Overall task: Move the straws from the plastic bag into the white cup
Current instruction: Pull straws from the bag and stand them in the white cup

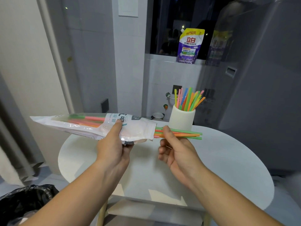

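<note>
My left hand (pixel 112 144) grips the white plastic bag (pixel 78 125), held level above the round white table (pixel 228 157) with its open mouth pointing right. Pink, green and orange straws still show through the bag's clear window. My right hand (pixel 175 149) pinches a small bundle of green, orange and pink straws (pixel 185 134) that sticks out of the bag's mouth. The white cup (pixel 181 118) stands at the table's far edge, just behind the bundle's tips, holding several coloured straws (pixel 189 99) upright.
A purple detergent pouch (pixel 189 46) stands on the window ledge behind the cup. A grey appliance (pixel 260 87) rises at the right. A bin with a black liner (pixel 24 201) sits at the lower left beside the table.
</note>
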### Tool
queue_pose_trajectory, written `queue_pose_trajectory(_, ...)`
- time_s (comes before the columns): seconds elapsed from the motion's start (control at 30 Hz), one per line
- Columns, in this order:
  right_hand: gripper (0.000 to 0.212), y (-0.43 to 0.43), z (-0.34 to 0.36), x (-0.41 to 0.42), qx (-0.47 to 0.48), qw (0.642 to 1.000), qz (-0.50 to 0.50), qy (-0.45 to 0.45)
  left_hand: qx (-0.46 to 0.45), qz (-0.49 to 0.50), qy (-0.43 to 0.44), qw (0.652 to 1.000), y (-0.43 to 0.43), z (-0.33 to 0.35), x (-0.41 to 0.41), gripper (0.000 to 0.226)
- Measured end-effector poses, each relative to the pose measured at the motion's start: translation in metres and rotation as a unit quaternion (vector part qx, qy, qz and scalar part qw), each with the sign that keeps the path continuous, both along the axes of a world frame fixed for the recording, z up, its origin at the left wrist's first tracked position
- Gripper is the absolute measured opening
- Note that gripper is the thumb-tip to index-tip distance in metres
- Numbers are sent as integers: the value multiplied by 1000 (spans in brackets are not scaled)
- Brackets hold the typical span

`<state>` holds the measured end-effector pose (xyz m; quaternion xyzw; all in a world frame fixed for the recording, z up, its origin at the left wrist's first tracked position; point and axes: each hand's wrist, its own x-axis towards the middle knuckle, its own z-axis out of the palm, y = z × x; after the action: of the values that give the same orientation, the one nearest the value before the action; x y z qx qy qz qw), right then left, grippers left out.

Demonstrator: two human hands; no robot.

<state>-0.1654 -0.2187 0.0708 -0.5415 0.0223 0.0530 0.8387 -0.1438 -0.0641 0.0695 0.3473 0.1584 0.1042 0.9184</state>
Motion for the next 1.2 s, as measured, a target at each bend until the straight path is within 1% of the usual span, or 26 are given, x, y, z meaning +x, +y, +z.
queue_pose_trajectory(0.03,27,3,2,0,1,1000,-14,3,2,-4,1,1000,-2,0,-1,29)
queue_pose_trajectory(0.1,27,7,5,2,-5,999,-46,7,3,-10,1,1000,-5,0,-2,33)
queue_pose_trajectory(0.23,27,5,8,6,-19,993,-116,-4,-15,-12,8,1000,-5,1,-2,25)
queue_pose_trajectory(0.33,22,-4,12,11,20,985,-171,0,-27,-20,13,999,-3,2,-2,19)
queue_pose_trajectory(0.43,17,-4,11,11,62,983,-173,12,-35,-30,21,999,-8,2,-4,19)
queue_pose_trajectory(0.53,14,1,8,9,58,987,-152,1,-36,-38,27,998,-13,2,-5,17)
queue_pose_trajectory(0.7,15,-1,11,13,27,986,-162,-24,-51,-41,30,997,-14,1,-7,23)
queue_pose_trajectory(0.77,15,-5,13,16,-3,987,-156,-45,-59,-39,32,997,-15,2,-7,27)
queue_pose_trajectory(0.83,17,-11,18,19,-47,984,-154,-73,-63,-38,36,997,-13,2,-6,28)
queue_pose_trajectory(1.0,20,-37,41,24,-118,968,-175,-134,-68,-28,39,997,0,-5,2,38)
queue_pose_trajectory(1.13,24,-61,63,26,-173,962,-155,-146,-70,-16,28,997,6,-5,6,38)
queue_pose_trajectory(1.2,24,-73,75,26,-185,961,-143,-145,-75,-9,31,997,7,-5,7,38)
